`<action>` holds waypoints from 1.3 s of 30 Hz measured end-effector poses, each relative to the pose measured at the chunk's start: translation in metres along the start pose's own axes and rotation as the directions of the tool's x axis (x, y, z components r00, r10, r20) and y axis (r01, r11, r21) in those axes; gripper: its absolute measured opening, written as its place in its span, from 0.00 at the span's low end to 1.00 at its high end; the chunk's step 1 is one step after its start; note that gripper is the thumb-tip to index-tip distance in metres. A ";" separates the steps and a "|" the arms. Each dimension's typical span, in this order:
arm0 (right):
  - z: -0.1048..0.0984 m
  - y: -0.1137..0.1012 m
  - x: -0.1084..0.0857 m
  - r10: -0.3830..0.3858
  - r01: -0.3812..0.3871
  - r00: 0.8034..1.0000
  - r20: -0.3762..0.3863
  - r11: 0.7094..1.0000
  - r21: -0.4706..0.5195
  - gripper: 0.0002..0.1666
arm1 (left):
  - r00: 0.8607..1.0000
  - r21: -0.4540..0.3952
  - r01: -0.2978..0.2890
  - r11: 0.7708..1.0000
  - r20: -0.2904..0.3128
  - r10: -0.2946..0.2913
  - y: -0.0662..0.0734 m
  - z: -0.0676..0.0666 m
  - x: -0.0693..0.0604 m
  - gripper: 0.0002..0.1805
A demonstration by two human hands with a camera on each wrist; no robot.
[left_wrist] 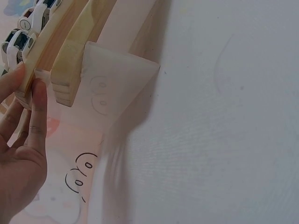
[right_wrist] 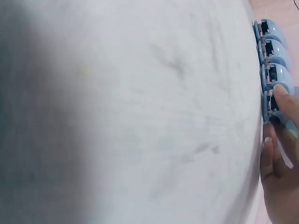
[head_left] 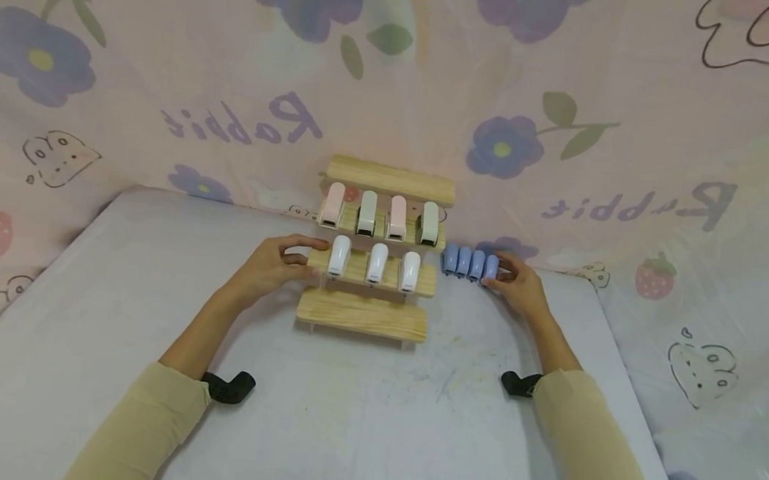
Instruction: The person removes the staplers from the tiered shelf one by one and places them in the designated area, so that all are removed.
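A wooden tiered display rack (head_left: 361,313) stands at the table's back, with clear side supports. My left hand (head_left: 270,268) pinches the left end of its second step from the front; the left wrist view shows the thumb above the wood (left_wrist: 46,51) and fingers beneath. On that step sit three white mini staplers (head_left: 377,264). To the rack's right, several blue mini staplers (head_left: 464,261) stand side by side on the table. My right hand (head_left: 520,283) holds the rightmost blue stapler (right_wrist: 272,101) between thumb and fingers.
Two pink staplers (head_left: 336,205) and two pale green staplers (head_left: 368,213) alternate on the step above. The top plank (head_left: 391,179) is bare. A patterned curtain (head_left: 407,87) hangs behind the white table (head_left: 374,415). Black wrist devices (head_left: 230,387) sit at both cuffs.
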State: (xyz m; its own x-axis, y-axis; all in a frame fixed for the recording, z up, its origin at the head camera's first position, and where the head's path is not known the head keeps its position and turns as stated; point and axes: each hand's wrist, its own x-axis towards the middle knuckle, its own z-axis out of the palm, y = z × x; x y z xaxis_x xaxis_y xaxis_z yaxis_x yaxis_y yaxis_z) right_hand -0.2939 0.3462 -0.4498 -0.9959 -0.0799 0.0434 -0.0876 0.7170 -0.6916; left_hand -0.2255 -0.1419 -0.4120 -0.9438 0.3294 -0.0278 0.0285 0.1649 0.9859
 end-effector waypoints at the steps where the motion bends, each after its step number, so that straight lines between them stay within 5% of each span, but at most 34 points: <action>1: 0.000 0.000 0.000 -0.001 0.001 1.000 -0.003 1.000 0.005 0.40 | 1.000 0.002 -0.001 1.000 -0.001 0.001 0.000 0.000 0.000 0.27; 20: -0.003 -0.001 -0.004 0.010 -0.009 0.999 -0.039 0.999 0.038 0.44 | 1.000 0.023 0.015 1.000 -0.009 -0.015 0.005 0.002 0.003 0.28; 30: -0.004 -0.005 -0.012 0.002 0.012 0.991 -0.133 0.995 0.100 0.40 | 1.000 0.009 0.010 1.000 -0.005 -0.010 0.004 0.004 0.002 0.28; 39: -0.009 -0.035 -0.014 -0.192 0.230 0.941 -0.278 0.967 0.113 0.34 | 1.000 0.031 0.013 0.999 -0.016 -0.012 0.003 0.002 0.000 0.29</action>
State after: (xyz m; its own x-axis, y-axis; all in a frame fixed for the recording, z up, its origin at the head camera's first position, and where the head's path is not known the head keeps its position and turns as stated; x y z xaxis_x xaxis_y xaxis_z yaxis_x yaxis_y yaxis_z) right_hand -0.2767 0.3283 -0.4200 -0.9273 -0.0199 0.3739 -0.3111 0.5966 -0.7398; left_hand -0.2246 -0.1398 -0.4088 -0.9493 0.3121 -0.0371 0.0268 0.1979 0.9798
